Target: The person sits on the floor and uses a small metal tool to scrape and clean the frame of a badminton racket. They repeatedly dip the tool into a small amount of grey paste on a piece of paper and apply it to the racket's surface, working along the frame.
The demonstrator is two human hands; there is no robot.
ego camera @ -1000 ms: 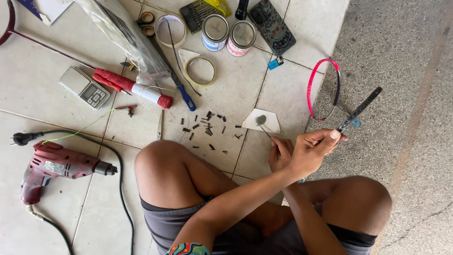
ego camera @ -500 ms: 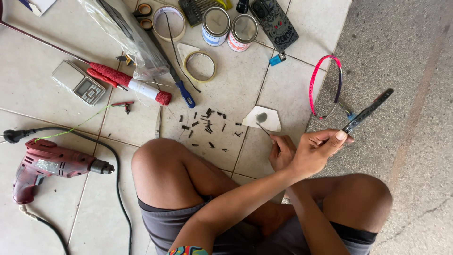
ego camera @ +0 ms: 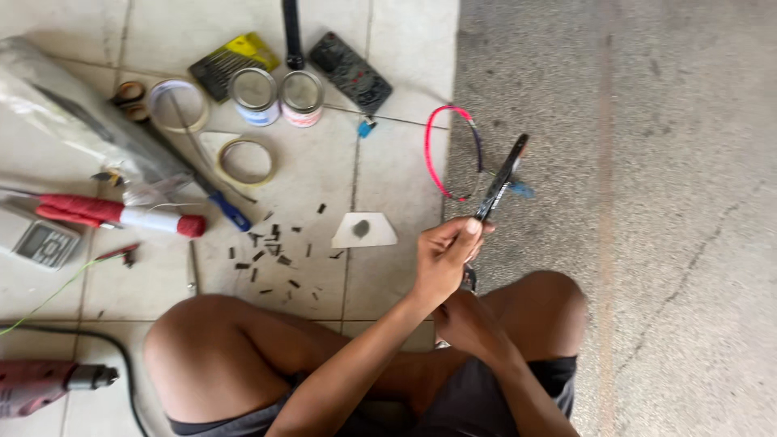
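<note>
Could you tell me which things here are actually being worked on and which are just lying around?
In hand: left hand, right hand, black shaft, red frame piece.
Lying about: two tins, tape rings, drill, small black bits.

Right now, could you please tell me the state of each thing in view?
left hand: closed in a grip on the dark tool
right hand: below the left, grip unclear
dark tool: held, tilted up
two small tins: upright, lids on
tape roll: lying flat
drill: lying on tiles
</note>
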